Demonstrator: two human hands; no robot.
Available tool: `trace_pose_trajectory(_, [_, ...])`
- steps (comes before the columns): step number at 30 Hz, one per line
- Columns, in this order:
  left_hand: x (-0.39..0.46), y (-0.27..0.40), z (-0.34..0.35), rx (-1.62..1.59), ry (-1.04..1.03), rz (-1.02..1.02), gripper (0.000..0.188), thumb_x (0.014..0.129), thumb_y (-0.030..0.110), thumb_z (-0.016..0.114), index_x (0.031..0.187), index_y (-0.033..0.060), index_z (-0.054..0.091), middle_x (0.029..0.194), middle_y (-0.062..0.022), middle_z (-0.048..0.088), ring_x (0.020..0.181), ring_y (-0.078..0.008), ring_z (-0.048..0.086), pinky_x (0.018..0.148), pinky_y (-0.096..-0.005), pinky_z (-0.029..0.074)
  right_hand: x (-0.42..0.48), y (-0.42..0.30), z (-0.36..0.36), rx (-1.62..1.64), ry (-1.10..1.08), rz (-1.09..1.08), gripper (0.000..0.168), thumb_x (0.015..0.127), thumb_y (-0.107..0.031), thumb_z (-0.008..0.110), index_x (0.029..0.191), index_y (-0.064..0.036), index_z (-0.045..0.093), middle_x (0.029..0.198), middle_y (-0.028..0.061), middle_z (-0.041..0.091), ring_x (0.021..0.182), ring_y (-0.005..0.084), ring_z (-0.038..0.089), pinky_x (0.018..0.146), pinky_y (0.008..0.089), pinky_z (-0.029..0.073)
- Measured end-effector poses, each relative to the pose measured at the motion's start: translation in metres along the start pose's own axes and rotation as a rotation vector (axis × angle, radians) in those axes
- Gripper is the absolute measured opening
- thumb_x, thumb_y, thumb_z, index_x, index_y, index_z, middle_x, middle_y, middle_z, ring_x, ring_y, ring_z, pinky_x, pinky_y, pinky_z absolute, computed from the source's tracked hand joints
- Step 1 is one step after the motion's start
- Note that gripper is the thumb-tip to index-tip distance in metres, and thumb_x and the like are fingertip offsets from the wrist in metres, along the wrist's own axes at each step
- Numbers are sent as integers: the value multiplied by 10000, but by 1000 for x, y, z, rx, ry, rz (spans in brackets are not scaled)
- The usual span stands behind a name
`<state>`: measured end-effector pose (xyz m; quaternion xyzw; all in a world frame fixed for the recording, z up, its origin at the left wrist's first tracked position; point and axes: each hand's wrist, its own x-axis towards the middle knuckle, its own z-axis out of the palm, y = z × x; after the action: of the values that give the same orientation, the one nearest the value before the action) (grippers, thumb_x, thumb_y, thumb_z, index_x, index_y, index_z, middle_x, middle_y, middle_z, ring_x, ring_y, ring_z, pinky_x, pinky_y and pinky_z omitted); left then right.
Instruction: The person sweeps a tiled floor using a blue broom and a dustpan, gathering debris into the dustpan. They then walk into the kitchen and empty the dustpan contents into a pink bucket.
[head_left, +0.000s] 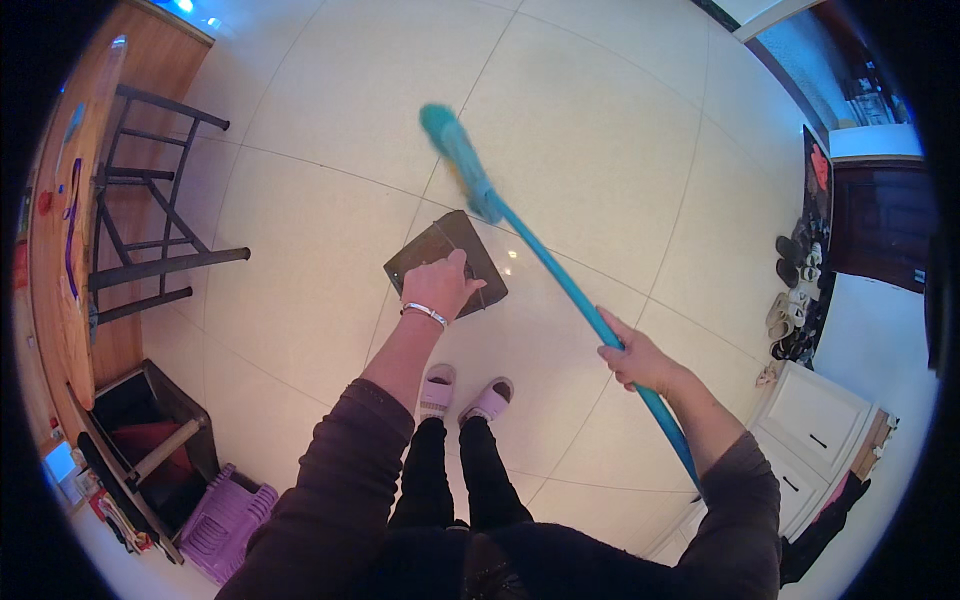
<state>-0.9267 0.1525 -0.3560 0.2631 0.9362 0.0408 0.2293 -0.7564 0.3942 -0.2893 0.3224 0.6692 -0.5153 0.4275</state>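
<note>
My left hand, with a silver bracelet at the wrist, is closed over the top of a dark dustpan. The handle itself is mostly hidden under my fingers. My right hand grips the teal stick of a broom, which slants from lower right to upper left. Blurred at the stick's far end, the teal broom head is just beyond the dustpan's far corner. Whether the two touch I cannot tell. Pale tiles lie beneath both.
My feet in pink slippers stand below the dustpan. On the left are a wooden table, a dark metal folding frame and a purple plastic stool. Several shoes line the right wall near a white cabinet.
</note>
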Motion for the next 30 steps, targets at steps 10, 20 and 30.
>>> trace_pose_trajectory(10, [-10, -4, 0, -62, 46, -9, 447, 713, 469, 600, 963, 104, 531, 746, -101, 624, 685, -282, 607, 569, -381, 481, 42, 35, 83, 102, -12, -54, 653, 786, -114, 450, 1367, -182, 161, 645, 113, 505, 433, 166, 472, 398, 302, 420])
trace_pose_trajectory(20, [-100, -70, -24, -277, -18, -400, 527, 717, 459, 611, 1100, 111, 510, 853, -127, 630, 793, -294, 609, 647, -395, 485, 48, -108, 120, -409, 29, -273, 625, 795, -107, 421, 1358, -169, 155, 714, 190, 557, 511, 256, 556, 451, 365, 469])
trace_pose_trajectory(30, [-165, -179, 7, -386, 117, -674, 577, 689, 458, 637, 1135, 108, 529, 870, -112, 636, 793, -279, 613, 658, -376, 491, 140, -206, 191, -933, 246, -534, 578, 804, -76, 410, 1342, -125, 204, 854, 189, 593, 762, 314, 594, 635, 424, 473])
